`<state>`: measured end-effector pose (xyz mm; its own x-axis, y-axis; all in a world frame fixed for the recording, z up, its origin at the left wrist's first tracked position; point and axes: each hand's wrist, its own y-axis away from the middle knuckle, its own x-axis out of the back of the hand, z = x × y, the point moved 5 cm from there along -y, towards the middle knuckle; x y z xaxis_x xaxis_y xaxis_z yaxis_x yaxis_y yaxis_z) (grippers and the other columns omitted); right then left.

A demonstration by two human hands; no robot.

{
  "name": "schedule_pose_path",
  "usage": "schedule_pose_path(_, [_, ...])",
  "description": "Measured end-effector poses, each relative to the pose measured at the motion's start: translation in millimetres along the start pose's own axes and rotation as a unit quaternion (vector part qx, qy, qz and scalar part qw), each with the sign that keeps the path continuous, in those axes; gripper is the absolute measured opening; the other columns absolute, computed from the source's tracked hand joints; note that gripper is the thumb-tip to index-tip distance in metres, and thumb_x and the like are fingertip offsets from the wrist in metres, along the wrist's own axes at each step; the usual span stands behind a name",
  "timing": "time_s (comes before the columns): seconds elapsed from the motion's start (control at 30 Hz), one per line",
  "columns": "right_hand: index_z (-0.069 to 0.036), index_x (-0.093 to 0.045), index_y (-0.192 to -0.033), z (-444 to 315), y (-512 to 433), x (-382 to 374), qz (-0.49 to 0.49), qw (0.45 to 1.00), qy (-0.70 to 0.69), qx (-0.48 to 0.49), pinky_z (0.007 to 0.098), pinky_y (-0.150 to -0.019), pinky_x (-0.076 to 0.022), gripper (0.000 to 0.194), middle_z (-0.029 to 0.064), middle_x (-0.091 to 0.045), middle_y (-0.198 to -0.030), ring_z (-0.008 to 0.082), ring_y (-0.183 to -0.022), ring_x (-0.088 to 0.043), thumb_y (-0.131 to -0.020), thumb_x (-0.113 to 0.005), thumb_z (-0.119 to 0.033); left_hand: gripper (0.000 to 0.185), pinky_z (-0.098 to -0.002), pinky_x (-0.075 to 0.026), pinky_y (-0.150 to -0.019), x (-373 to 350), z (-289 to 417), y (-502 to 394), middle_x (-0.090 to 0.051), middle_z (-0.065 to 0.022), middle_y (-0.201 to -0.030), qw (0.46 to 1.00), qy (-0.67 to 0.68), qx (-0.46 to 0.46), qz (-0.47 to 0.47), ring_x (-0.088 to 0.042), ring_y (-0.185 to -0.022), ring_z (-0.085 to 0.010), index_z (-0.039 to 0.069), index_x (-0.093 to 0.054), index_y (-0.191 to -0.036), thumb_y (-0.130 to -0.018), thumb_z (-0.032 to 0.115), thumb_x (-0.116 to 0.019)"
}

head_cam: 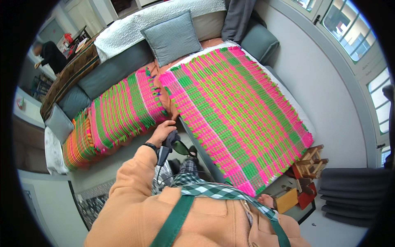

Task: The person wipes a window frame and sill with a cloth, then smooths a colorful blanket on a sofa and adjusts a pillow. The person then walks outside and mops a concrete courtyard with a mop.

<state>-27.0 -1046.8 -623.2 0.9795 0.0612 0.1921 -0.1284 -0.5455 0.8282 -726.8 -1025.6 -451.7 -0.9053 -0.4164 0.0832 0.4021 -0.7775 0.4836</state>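
My left hand [163, 132], with a dark band at the wrist, holds a bunched dark cloth [171, 139] near the gap between two sofa sections. A dark green strap or flap [181, 148] hangs beside the cloth, and a dark device [163, 156] with a cable lies just below my wrist. My right hand [266, 200] is low by my side, near the bottom corner of a pink and green woven blanket [234, 114]; its fingers are partly hidden. That blanket lies spread on the wide sofa section. A similar striped blanket [123, 108] covers the longer seat at left.
A blue-grey cushion [172, 37] leans on the sofa back. Wooden stools [311, 160], a yellow box [287, 200] and stacked dark cushions [351, 194] stand at right. A person in dark clothes [52, 57] bends near a table at upper left. A windowed wall runs along the right.
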Motion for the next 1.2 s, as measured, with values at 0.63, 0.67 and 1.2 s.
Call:
schedule_pose_path(0.63, [-0.004,-0.057,-0.114,-300.1,-2.4,-196.7,0.024,0.957,0.082,0.277,0.0237,-0.056,-0.0456,0.024,0.0025,-0.065,-0.089,0.0109,-0.073,-0.062,-0.091,-0.058,-0.012,0.059,-0.0274,-0.049,-0.067,158.9,153.2,-210.1,-0.064,-0.0108,-0.101,0.982,-0.184,-0.026,0.026,-0.062,-0.082,-0.0149,-0.006,-0.048,-0.131,-0.076,0.011,-0.063])
schedule_pose_path(0.67, [-0.004,-0.058,-0.113,-333.0,-1.6,-207.8,0.027,0.951,0.078,0.299,0.0228,-0.057,-0.0451,0.024,0.0023,-0.065,-0.089,0.0098,-0.073,-0.061,-0.091,-0.057,-0.011,0.057,-0.0277,-0.05,-0.071,166.9,162.1,-217.2,-0.065,-0.0103,-0.101,0.982,-0.188,-0.014,0.033,-0.062,-0.084,-0.0156,-0.005,-0.05,-0.129,-0.077,0.013,-0.065])
schedule_pose_path(1.2, [0.0,-0.057,-0.116,-728.5,-188.2,-602.0,-0.031,0.879,0.289,0.378,0.0274,-0.057,-0.046,0.032,0.0021,-0.064,-0.076,0.0104,-0.067,-0.058,-0.086,-0.058,-0.01,0.043,-0.0388,-0.045,-0.096,279.1,40.5,-640.4,-0.061,-0.0161,-0.12,0.833,-0.538,0.093,-0.091,-0.058,-0.113,-0.0327,0.01,-0.064,-0.117,-0.08,0.032,-0.06])
